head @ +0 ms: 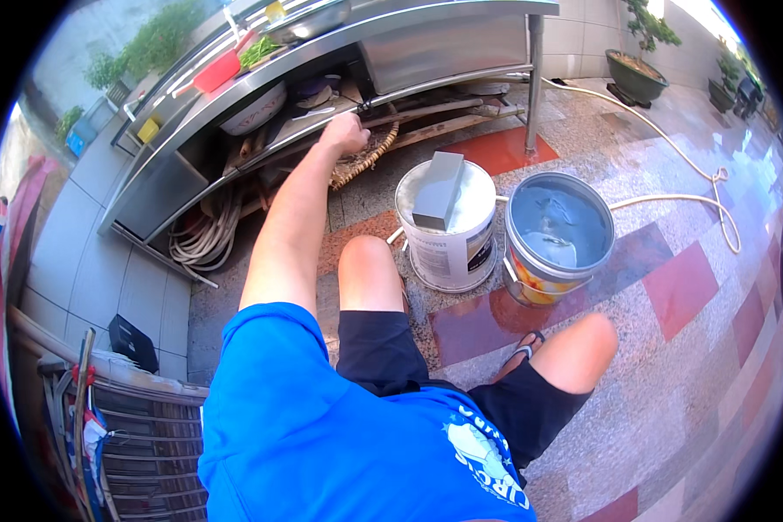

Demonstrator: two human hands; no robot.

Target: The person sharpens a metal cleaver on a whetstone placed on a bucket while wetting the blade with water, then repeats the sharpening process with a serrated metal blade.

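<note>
My left hand (344, 134) reaches out to the front edge of the steel counter's lower shelf, its fingers curled. It is just above the rim of a woven bamboo tray (363, 164) under the counter. Whether something is inside the fingers cannot be seen. My right hand is out of view. Before my knees stands a white plastic bucket (450, 251) with its lid on, and a grey rectangular block (440, 189), like a sharpening stone, lies on top. To its right an open bucket (540, 287) holds greyish water (561, 222).
Above runs a stainless steel counter (447, 59) carrying a red plastic strainer (216, 75), green vegetables (259, 51) and a metal basin (310, 21). Beneath are an enamel basin (256, 111) and a coiled hose (205, 238). Another hose (652, 137) crosses the wet tiles. A bamboo chair (150, 444) stands at left.
</note>
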